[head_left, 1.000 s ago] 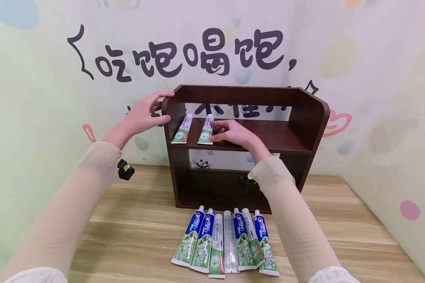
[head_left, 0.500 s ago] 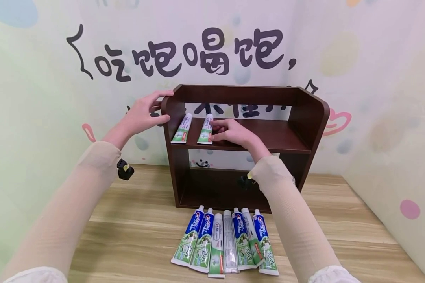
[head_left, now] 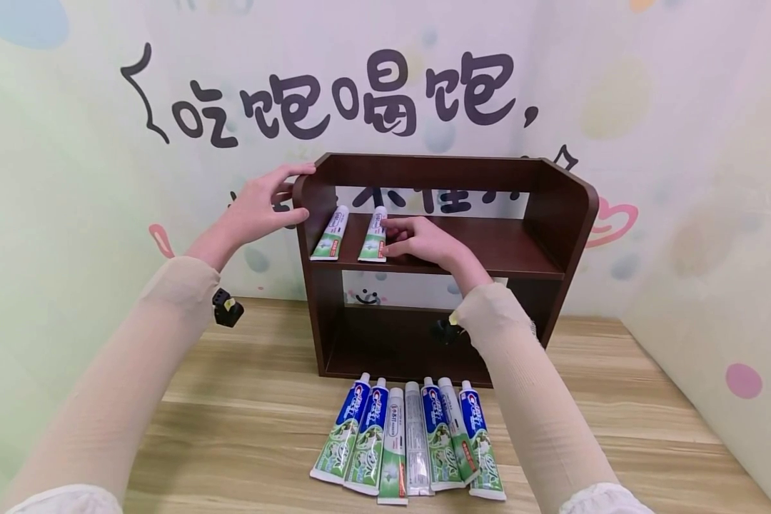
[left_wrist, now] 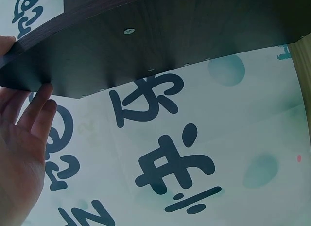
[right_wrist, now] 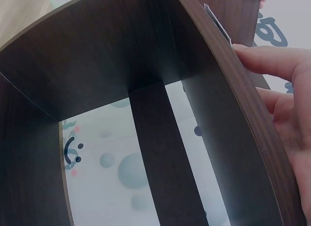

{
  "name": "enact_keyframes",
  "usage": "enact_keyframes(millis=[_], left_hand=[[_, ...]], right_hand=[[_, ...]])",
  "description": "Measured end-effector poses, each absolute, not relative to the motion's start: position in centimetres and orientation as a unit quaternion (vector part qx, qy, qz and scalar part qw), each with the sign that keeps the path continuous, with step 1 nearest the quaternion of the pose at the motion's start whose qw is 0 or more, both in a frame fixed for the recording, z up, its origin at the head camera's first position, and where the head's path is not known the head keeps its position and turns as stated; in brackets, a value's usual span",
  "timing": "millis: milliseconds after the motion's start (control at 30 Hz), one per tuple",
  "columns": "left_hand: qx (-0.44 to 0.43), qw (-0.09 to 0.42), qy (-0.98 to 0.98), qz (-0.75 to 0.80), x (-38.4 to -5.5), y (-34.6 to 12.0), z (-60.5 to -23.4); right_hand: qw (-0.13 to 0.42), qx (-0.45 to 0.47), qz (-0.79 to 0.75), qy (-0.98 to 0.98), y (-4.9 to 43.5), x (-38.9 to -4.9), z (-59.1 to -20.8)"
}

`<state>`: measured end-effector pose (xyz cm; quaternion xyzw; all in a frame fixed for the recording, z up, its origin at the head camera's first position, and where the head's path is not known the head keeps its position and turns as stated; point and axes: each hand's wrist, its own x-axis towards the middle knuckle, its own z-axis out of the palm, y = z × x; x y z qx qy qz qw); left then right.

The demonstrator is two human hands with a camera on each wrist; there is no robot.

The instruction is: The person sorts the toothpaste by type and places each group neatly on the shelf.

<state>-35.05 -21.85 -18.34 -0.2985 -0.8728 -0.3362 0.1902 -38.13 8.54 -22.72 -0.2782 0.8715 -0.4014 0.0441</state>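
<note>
In the head view my left hand (head_left: 257, 203) holds the left side panel of a dark brown two-tier shelf (head_left: 437, 171), thumb at its front edge. In the left wrist view, several fingers lie against the outer face of that panel (left_wrist: 112, 46). My right hand (head_left: 427, 243) touches the right edge of a white-and-green toothpaste tube (head_left: 373, 239) lying on the upper tier; its left edge is uncovered. The right wrist view shows the thumb (right_wrist: 257, 56) at the tube's end (right_wrist: 218, 24). A similar toothpaste tube (head_left: 330, 239) lies to the left, beside the side panel.
Several toothpaste tubes lie side by side on the wooden table (head_left: 244, 428) before the shelf. Some are blue and green (head_left: 340, 435); others are white and green (head_left: 393, 450); one shows a silvery face (head_left: 417, 442). A printed wall (head_left: 360, 43) stands behind.
</note>
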Motion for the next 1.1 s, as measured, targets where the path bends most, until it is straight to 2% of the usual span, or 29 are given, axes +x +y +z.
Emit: enact_keyframes(millis=[300, 667, 1100], left_hand=[[-0.302, 0.19, -0.87, -0.34, -35.0, -21.7, -18.2], [-0.298, 0.187, -0.873, -0.336, -35.0, -21.7, -18.4], [-0.296, 0.19, -0.875, -0.334, -34.7, -21.7, -18.3]], right_hand=[[0.044, -0.275, -0.405, 0.871, 8.7, -38.4, -22.7], [-0.049, -0.284, -0.429, 0.856, 8.9, -37.8, -23.1], [-0.1, -0.321, -0.441, 0.832, 9.8, -34.8, -22.3]])
